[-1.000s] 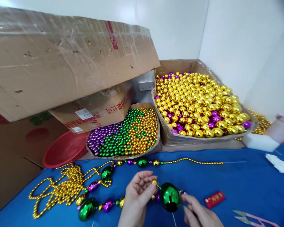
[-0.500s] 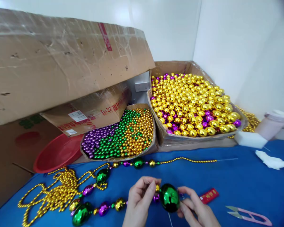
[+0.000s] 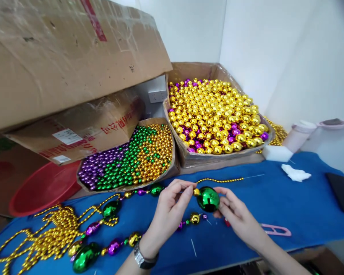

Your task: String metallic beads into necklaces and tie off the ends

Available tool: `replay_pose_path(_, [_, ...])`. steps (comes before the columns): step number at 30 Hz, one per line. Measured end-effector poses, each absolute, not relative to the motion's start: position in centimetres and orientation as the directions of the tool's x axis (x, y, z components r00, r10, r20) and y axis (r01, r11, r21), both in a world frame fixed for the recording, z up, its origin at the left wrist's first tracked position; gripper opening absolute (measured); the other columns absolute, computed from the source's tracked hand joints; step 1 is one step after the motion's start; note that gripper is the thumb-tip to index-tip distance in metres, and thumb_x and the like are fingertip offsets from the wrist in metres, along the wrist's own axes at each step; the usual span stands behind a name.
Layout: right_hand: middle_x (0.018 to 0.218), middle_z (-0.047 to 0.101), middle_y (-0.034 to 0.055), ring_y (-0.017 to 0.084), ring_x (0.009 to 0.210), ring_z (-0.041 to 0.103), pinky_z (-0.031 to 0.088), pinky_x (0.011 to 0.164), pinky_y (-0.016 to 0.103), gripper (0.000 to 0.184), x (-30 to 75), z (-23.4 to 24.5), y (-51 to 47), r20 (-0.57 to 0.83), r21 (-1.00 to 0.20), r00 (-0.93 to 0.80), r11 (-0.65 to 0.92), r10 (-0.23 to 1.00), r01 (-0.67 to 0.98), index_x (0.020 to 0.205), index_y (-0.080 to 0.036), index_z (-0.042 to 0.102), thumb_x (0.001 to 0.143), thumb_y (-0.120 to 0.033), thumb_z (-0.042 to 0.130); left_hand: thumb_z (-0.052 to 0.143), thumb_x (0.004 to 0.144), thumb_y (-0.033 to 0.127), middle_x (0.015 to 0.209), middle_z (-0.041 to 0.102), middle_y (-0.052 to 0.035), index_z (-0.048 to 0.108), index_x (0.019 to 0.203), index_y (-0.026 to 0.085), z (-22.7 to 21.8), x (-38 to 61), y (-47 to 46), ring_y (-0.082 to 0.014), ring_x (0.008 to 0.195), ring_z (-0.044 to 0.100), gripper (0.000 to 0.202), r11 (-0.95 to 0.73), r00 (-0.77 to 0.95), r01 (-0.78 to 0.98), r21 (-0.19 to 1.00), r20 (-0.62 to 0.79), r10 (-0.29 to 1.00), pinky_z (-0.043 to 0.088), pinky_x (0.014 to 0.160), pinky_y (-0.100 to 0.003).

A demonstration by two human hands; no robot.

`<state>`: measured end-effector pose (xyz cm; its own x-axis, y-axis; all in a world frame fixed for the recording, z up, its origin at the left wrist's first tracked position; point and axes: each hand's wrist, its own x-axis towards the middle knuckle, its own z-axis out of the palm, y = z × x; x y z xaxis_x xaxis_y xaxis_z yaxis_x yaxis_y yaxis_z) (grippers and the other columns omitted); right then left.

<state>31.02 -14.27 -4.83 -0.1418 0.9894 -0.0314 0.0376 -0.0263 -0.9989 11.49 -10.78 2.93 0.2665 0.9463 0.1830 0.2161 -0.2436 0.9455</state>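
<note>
A big shiny green bead (image 3: 208, 199) is held above the blue table (image 3: 298, 206) between my two hands. My right hand (image 3: 237, 215) cups it from the right with curled fingers. My left hand (image 3: 172, 208) pinches a small gold bead (image 3: 196, 192) pressed against the green bead's left side. Below them a strand of gold, purple and green beads (image 3: 123, 241) trails leftward across the table to a second large green bead (image 3: 86, 258). A watch sits on my left wrist.
A box of small purple, green and gold beads (image 3: 126, 160) and a box of larger gold beads (image 3: 215, 114) stand behind. A red basin (image 3: 43, 187), gold bead chains (image 3: 48, 236), pink scissors (image 3: 275, 230), a pink cup (image 3: 299, 135) and crumpled tissue (image 3: 295, 173) lie about.
My hands and the green bead rose and shifted up the table; the view dropped and swung left, showing more of my forearms. A gold bead now hangs lower on the strand.
</note>
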Motion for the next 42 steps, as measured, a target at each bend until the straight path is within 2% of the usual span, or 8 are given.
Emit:
replay_pose_path(7, [0.085,0.062,0.0008,0.014,0.07,0.061,0.047,0.065,0.027,0.034,32.0,-6.7,-14.5,-0.077,-0.997,-0.094,-0.077,0.993,0.004,0.119,-0.022,0.039,0.093,-0.042,0.043,0.054,0.087,0.025,0.089,0.066,-0.0072,0.07,0.09,0.018,1.9,13.6,-11.4,-0.0192,0.083,0.06,0.018,-0.303,0.228,0.188,0.934,0.259,0.939,0.046,0.073,-0.026])
replay_pose_path(15, [0.099,0.065,0.0051,0.015,0.069,0.065,0.052,0.065,0.027,0.036,31.8,-12.1,-15.8,-0.116,-0.993,-0.105,-0.116,0.988,0.012,0.117,-0.022,0.043,0.09,-0.046,0.045,0.049,0.089,0.022,0.09,0.063,-0.006,0.069,0.092,0.018,-1.1,15.0,-13.4,-0.0162,0.084,0.06,0.02,-0.295,0.2,0.31,0.904,0.241,0.95,0.045,0.074,-0.025])
replay_pose_path(21, [0.085,0.07,0.004,0.017,0.07,0.068,0.055,0.064,0.027,0.036,32.4,-14.9,-17.0,-0.011,-0.926,-0.15,0.046,0.989,0.375,0.124,-0.022,0.044,0.094,-0.04,0.036,0.049,0.09,0.023,0.087,0.069,-0.0062,0.07,0.09,0.02,-1.9,14.6,-14.3,-0.0192,0.086,0.06,0.02,-0.308,0.224,0.407,0.86,0.233,0.946,0.044,0.078,-0.03])
replay_pose_path(25, [0.123,0.06,0.0087,0.019,0.099,0.065,0.055,0.079,0.027,0.036,33.4,-13.0,-16.9,0.183,-0.793,-0.124,0.221,0.975,0.568,0.127,-0.025,0.044,0.093,-0.034,0.041,0.048,0.09,0.025,0.084,0.07,-0.0071,0.07,0.093,0.02,-0.8,14.4,-14.4,-0.0197,0.081,0.06,0.022,-0.352,0.281,0.42,0.836,0.249,0.927,0.045,0.075,-0.03])
replay_pose_path(27, [0.127,0.056,0.0079,0.019,0.107,0.061,0.053,0.084,0.027,0.039,33.5,-11.3,-16.7,0.258,-0.733,-0.141,0.289,0.956,0.616,0.131,-0.027,0.041,0.092,-0.032,0.043,0.047,0.091,0.024,0.084,0.07,-0.0073,0.069,0.095,0.019,0.0,14.6,-14.3,-0.0188,0.08,0.061,0.023,-0.384,0.325,0.395,0.835,0.264,0.908,0.045,0.074,-0.029])
replay_pose_path(33, [0.107,0.068,0.0062,0.018,0.094,0.067,0.054,0.075,0.02,0.029,32.1,-8.8,-16.2,0.447,-0.636,-0.303,0.537,0.842,0.554,0.119,-0.026,0.054,0.091,-0.027,0.047,0.049,0.089,0.022,0.085,0.07,-0.0086,0.069,0.094,0.015,1.7,15.5,-14.1,-0.0172,0.081,0.062,0.022,-0.433,0.307,0.315,0.845,0.34,0.889,0.046,0.075,-0.025])
replay_pose_path(39, [0.085,0.068,0.003,0.015,0.074,0.067,0.053,0.067,0.019,0.021,32.6,-8.8,-15.8,0.362,-0.757,-0.221,0.424,0.906,0.497,0.105,-0.024,0.062,0.091,-0.029,0.048,0.052,0.088,0.024,0.093,0.067,-0.0075,0.066,0.102,0.018,0.4,14.7,-14.0,-0.0168,0.084,0.061,0.021,-0.352,0.275,0.24,0.905,0.284,0.919,0.047,0.075,-0.026])
replay_pose_path(42, [0.066,0.06,-0.0009,0.012,0.058,0.06,0.05,0.055,0.019,0.025,32.9,-7.2,-15.7,0.26,-0.873,-0.136,0.293,0.956,0.389,0.106,-0.022,0.061,0.092,-0.035,0.045,0.065,0.078,0.03,0.11,0.063,-0.0108,0.058,0.118,0.021,-1.8,14.7,-13.7,-0.0234,0.1,0.058,0.042,-0.425,0.412,0.274,0.863,0.294,0.862,0.045,0.087,-0.033])
